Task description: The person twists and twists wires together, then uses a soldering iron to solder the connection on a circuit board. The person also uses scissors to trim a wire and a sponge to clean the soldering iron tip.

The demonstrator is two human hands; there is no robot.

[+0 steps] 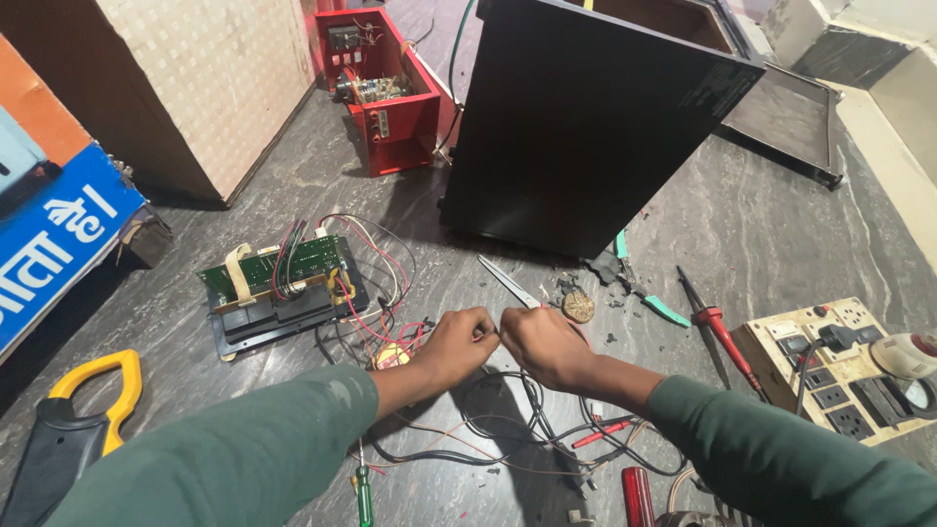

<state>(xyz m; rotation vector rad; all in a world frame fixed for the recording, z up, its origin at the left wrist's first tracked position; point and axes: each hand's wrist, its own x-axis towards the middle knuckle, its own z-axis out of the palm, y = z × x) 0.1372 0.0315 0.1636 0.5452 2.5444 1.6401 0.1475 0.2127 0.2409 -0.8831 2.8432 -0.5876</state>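
Observation:
My left hand (454,344) and my right hand (543,344) meet knuckle to knuckle over the dark stone floor, both pinched on thin wires (415,334) that run left to a green circuit board (278,265). The board lies on a black panel (268,322) with red, white and black leads. Steel scissors (509,283) stick out just above my right hand, which seems to hold their handles. Black cable loops (508,420) lie under my wrists.
A big black cabinet (586,117) stands behind my hands, with an open red metal box (386,88) to its left. A switch-and-socket board (844,366), red probe (717,327), green-handled pliers (649,298), yellow clamp meter (73,410) and screwdrivers (363,493) lie around.

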